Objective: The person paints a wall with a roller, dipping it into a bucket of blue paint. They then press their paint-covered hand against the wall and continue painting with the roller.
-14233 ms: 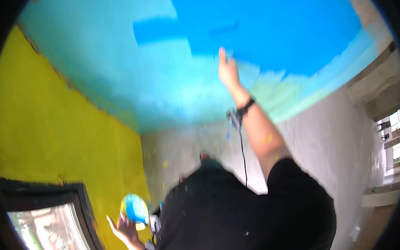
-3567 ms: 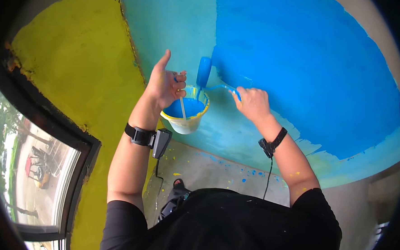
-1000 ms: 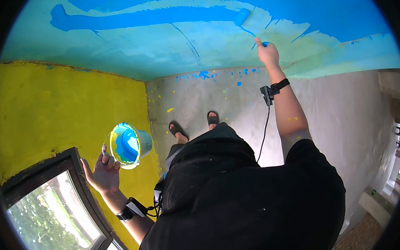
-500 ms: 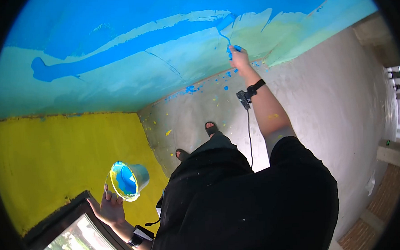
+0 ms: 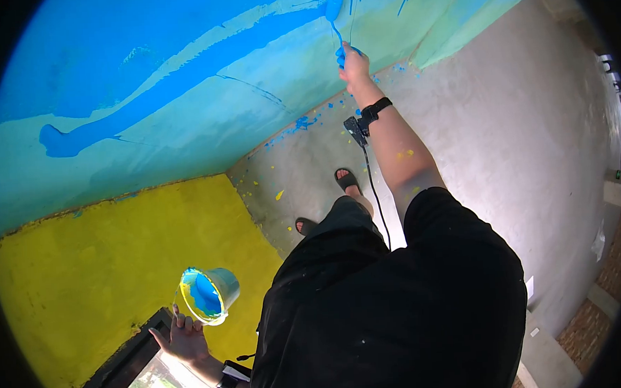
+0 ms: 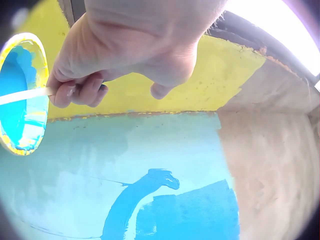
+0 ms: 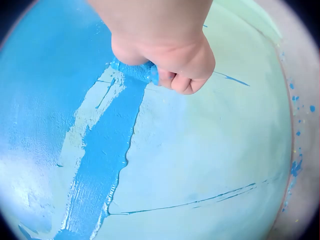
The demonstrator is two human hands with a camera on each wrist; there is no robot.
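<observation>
With our right hand (image 5: pixel 355 65) we grip the blue-smeared roller handle (image 5: pixel 342 52), our fingers curled close together round it. The paint roller (image 5: pixel 334 7) is at the right end of a long blue strip (image 5: pixel 178 81) on the turquoise wall (image 5: pixel 180 127); we cannot tell how firmly it meets the surface. The strip slants across the wall, higher at its right end in the head view, and a pale band (image 5: pixel 197 45) lies between much of it and the broad blue area (image 5: pixel 92 44). Thin blue drips (image 5: pixel 252 88) run from the strip towards the wall's lower edge.

Our left hand (image 5: pixel 187 343) holds the bucket handle (image 6: pixel 30 95) on curled fingers, while the thumb stands apart from them. The bucket (image 5: pixel 227 286) hangs just beside that hand, in front of the yellow wall (image 5: pixel 104 275) and near the dark window frame (image 5: pixel 119 358). Its opening shows blue paint (image 5: pixel 205 294) inside, with yellow and blue smears round the rim.

We wear dark sandals (image 5: pixel 345 179) on the grey floor (image 5: pixel 490 142), where blue spots (image 5: pixel 303 123) lie along the edge beneath the turquoise wall. A black cable (image 5: pixel 376 197) runs down from the strapped camera (image 5: pixel 355 130) on our right wrist.
</observation>
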